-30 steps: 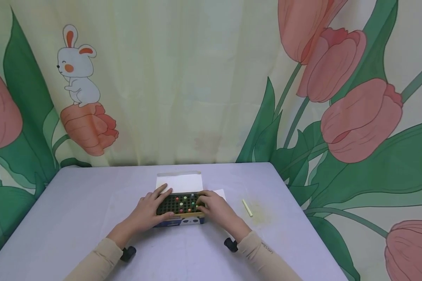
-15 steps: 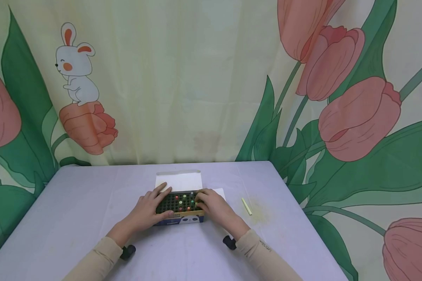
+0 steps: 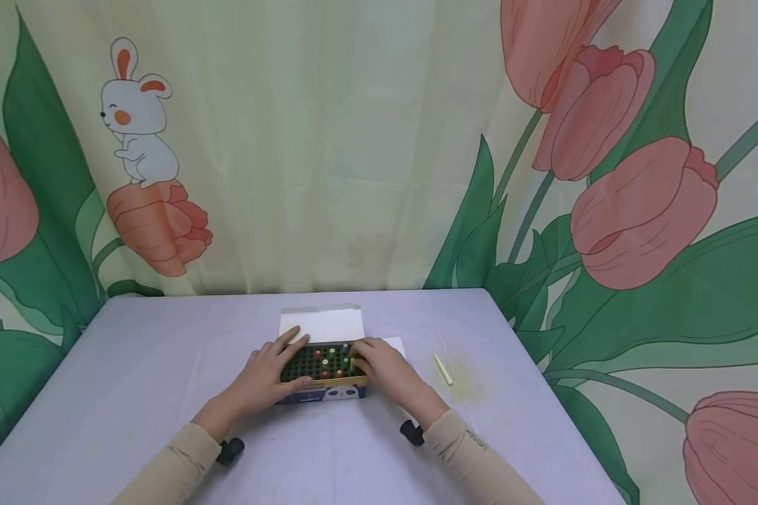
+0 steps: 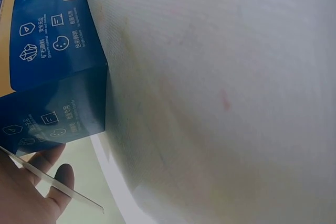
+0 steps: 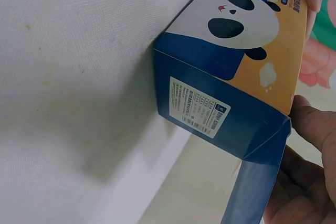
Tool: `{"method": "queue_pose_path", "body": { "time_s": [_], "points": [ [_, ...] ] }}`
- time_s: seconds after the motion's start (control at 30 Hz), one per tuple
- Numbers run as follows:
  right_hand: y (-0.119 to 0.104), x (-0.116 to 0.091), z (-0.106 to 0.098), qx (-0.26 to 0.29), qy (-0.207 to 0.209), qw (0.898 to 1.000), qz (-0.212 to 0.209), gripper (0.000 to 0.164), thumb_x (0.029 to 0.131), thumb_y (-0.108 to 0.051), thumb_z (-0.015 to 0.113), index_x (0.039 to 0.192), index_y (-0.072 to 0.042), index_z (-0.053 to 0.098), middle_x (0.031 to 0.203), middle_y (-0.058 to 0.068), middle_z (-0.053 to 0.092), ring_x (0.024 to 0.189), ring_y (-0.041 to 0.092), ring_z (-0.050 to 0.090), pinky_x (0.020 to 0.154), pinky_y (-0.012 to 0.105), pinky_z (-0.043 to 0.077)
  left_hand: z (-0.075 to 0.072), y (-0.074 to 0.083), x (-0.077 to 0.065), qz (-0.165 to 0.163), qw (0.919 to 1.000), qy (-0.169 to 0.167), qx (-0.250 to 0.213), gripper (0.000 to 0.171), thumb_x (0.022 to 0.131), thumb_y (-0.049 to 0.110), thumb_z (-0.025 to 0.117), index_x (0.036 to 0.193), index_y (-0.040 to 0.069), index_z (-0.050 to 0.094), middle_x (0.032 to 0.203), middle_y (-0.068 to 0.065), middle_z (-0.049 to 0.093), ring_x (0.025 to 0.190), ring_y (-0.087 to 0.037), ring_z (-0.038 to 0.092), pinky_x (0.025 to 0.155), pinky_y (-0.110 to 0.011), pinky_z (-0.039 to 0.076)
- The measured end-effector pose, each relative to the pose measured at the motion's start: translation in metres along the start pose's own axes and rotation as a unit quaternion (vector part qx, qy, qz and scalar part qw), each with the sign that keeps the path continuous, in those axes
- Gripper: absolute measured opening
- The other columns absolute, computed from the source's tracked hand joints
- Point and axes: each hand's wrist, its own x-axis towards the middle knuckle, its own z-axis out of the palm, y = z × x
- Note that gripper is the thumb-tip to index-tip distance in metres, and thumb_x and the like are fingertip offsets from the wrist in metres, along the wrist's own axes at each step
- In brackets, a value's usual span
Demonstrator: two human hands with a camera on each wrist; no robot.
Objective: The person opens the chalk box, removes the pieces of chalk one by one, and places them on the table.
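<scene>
Box (image 3: 325, 390) stood upright on the white-covered table (image 3: 132, 393), and from the head its near side was dark blue, with an ochre band along the top and a panda face toward the right end. Inside the box, a black grid (image 3: 299, 362) of holes showed a few red, orange, pale yellow and green ends, mostly right of its middle. The white lid (image 3: 322, 325) lay folded back beyond the box; a white flap (image 3: 394, 344) stuck out at its right. The left hand (image 3: 266, 372) spread over the box's left end, fingers fairly straight, thumb along the near edge, touching it without closing round it. Over the box's right end, the right hand (image 3: 385, 367) pinched a yellow-green stick (image 3: 353, 365), thumb and fingertips close together. Well to the right of the box, a pale yellow stick (image 3: 443, 369) lay beside a yellow smudge (image 3: 470, 379). From the left wrist, the box was glossy blue with white icons and lettering, fingertips near its end. From the right wrist, a white label (image 5: 198, 107) marked the box's blue end, a blue side flap (image 5: 254, 182) opened outward, and the thumb was at the corner, bent fingers partly behind the flap.
</scene>
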Motion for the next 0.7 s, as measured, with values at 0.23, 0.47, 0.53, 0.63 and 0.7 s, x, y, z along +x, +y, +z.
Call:
{"method": "queue_pose_path", "body": {
  "time_s": [0.23,0.47,0.53,0.63,0.7],
  "points": [
    [-0.0003,0.0000,0.0005,0.004,-0.008,1.000,0.009,0.016,0.107,-0.021,0.060,0.120,-0.017,0.068,0.122,0.000,0.071,0.114,0.017,0.066,0.095,0.035,0.055,0.0003,-0.0005,-0.0005,0.001,1.0000,-0.004,0.002,0.089,0.092,0.071,0.061,0.163,0.023,0.036,0.171,-0.007,0.024,0.133,-0.037,0.050,0.101,-0.068,0.039],
    [0.0002,-0.0010,0.0042,-0.001,-0.005,1.000,0.015,0.019,0.107,-0.023,0.058,0.123,-0.016,0.065,0.122,0.001,0.071,0.112,0.017,0.067,0.092,0.034,0.056,0.0022,-0.0012,-0.0022,-0.001,1.0000,-0.003,0.000,0.089,0.092,0.071,0.061,0.163,0.023,0.036,0.171,-0.007,0.025,0.134,-0.038,0.049,0.102,-0.069,0.039],
    [0.0005,-0.0009,0.0046,0.000,-0.001,1.000,0.013,0.018,0.107,-0.024,0.058,0.122,-0.016,0.065,0.118,0.000,0.072,0.108,0.016,0.067,0.089,0.033,0.056,0.0020,-0.0010,-0.0023,-0.001,1.0000,-0.002,0.000,0.088,0.093,0.071,0.061,0.163,0.023,0.036,0.171,-0.007,0.025,0.134,-0.038,0.049,0.102,-0.069,0.038],
    [0.0005,0.0000,0.0040,0.007,0.003,1.000,0.017,0.017,0.108,-0.025,0.056,0.121,-0.016,0.063,0.112,-0.001,0.071,0.101,0.013,0.066,0.084,0.031,0.055,0.0006,0.0002,-0.0017,0.001,1.0000,0.001,0.003,0.088,0.093,0.070,0.061,0.163,0.023,0.036,0.171,-0.007,0.024,0.134,-0.038,0.049,0.102,-0.069,0.039],
    [0.0004,0.0007,0.0031,0.014,0.006,1.000,0.022,0.017,0.108,-0.025,0.055,0.121,-0.016,0.063,0.109,0.000,0.071,0.097,0.012,0.065,0.081,0.030,0.055,-0.0008,0.0012,-0.0009,0.002,1.0000,0.002,0.004,0.088,0.093,0.070,0.061,0.163,0.023,0.036,0.171,-0.007,0.024,0.134,-0.038,0.049,0.102,-0.069,0.039]
  ]
}}
